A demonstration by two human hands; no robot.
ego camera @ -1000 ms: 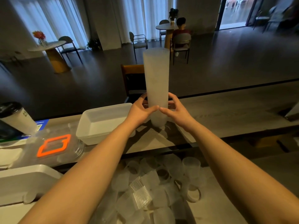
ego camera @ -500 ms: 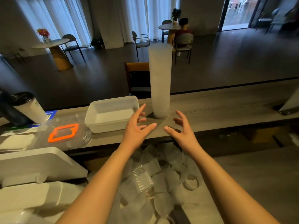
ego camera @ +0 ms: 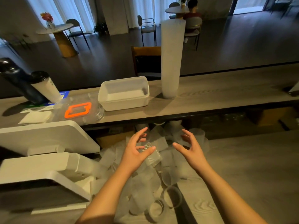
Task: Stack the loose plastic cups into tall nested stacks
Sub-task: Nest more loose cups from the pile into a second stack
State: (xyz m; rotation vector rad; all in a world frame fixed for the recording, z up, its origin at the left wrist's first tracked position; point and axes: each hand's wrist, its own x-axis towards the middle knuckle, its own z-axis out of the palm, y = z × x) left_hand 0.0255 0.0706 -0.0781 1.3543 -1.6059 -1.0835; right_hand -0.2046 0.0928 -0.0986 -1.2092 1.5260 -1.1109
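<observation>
Both hands off tall stack [ego camera: 171,62] now, dropped to loose cups [ego camera: 155,180] at 6 o'clock. Left hand [ego camera: 137,152] & right hand [ego camera: 191,149] spread, empty. Stack upright on counter [ego camera: 226,97], 12 o'clock. Next: grab cups, nest.

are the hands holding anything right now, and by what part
Nothing is held. The left hand and right hand hover open above the loose cups.
</observation>
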